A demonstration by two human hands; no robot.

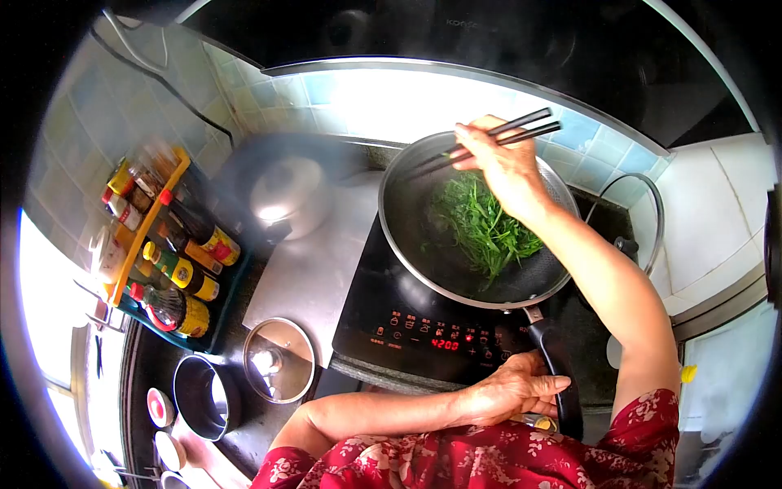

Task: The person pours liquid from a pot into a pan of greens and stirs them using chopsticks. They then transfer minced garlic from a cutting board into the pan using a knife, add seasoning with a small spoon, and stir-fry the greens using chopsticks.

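Note:
My right hand (499,163) is closed around a pair of black chopsticks (521,128) above the far side of the wok. Their lower ends reach down inside the wok (407,236), over its left part. Leafy greens (489,224) lie heaped in the middle and right of it. At the near side, my left hand (515,387) is wrapped around the wok's black handle (554,350), thumb across the top. The wok stands on a black induction cooker (407,306) whose red display reads 4200.
A pot with a lid (289,196) stands left of the cooker, blurred by steam. Sauce bottles (183,273) fill a rack at the left. A glass lid (279,360) and a dark pot (204,398) sit at the near left. A range hood (489,41) hangs overhead.

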